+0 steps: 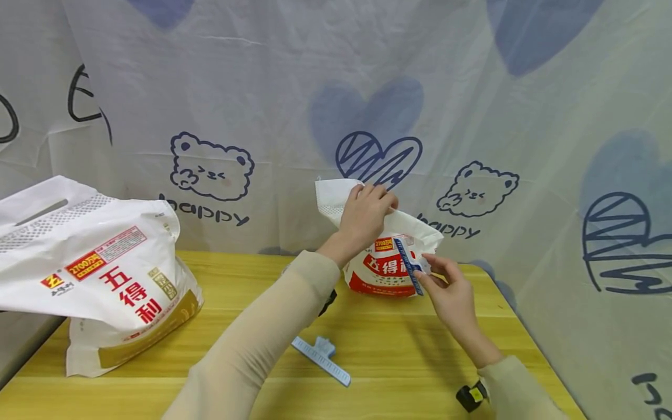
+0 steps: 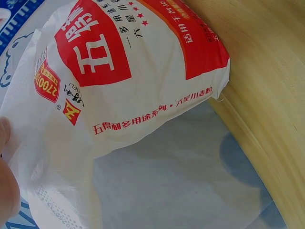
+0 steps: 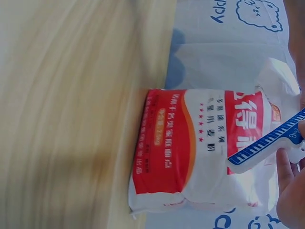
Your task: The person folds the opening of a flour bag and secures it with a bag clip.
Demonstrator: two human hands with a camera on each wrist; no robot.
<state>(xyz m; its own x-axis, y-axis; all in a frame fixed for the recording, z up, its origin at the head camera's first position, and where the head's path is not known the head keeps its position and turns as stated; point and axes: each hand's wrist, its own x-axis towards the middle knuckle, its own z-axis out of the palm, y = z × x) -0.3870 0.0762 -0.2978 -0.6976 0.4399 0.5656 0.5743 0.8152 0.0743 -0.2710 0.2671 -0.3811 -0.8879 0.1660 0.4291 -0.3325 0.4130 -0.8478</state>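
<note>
A small white and red flour bag [image 1: 380,284] stands at the back of the table, its upper part folded over. My left hand [image 1: 366,214] grips the folded top, and only part of that hand [image 2: 7,183] shows at the edge of the left wrist view. Between thumb and fingers, my right hand [image 1: 452,294] pinches a blue and white bag clip [image 1: 407,265]. The clip slants in front of the bag's right side. In the right wrist view the clip [image 3: 262,145] overlaps the printed label; whether it touches the bag I cannot tell.
A light blue bag clip [image 1: 324,360] lies on the wooden table [image 1: 399,373] below the flour bag. On the left stands a larger white and gold flour bag [image 1: 136,326] with a cut-out handle. A printed curtain [image 1: 283,105] hangs behind the table and along its right side.
</note>
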